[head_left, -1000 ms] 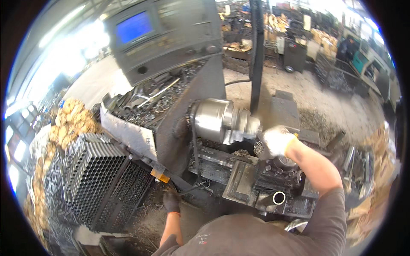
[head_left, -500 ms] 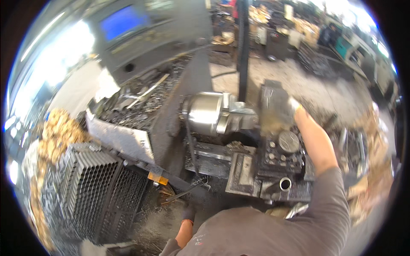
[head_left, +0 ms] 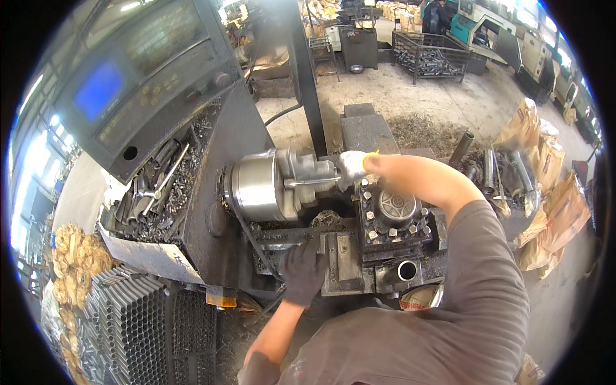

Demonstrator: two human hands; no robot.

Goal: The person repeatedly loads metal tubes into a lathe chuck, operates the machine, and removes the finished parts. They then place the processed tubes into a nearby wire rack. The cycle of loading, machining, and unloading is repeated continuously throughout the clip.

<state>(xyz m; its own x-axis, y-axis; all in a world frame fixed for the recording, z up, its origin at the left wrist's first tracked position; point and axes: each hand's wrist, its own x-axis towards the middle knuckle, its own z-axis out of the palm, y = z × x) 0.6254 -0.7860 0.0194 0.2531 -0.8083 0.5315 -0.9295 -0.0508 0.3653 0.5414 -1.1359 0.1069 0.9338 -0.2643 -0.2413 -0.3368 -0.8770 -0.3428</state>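
A lathe chuck (head_left: 256, 186), a shiny steel cylinder with stepped jaws (head_left: 301, 176), sits left of the middle. My right hand (head_left: 351, 169), in a white glove with a yellow cuff, is closed at the right end of the jaws. What it holds, if anything, I cannot make out. My left hand (head_left: 304, 273), in a dark grey glove, reaches below the chuck beside the lathe bed, fingers stretched forward and apart, holding nothing visible. Just below my right hand stands the square tool post (head_left: 393, 218) with a round cap and several bolts.
A control panel with a blue screen (head_left: 98, 90) stands left. Below it, a tray (head_left: 151, 253) holds tools and metal chips. Stacked steel tubes (head_left: 131, 317) lie at the lower left. A short tube (head_left: 407, 271) sticks up near my body. Paper sacks (head_left: 558, 215) stand right.
My right hand has come left from beyond the tool post to the chuck jaws. My left hand has risen from low beside my body to the lathe bed. The view has turned right.
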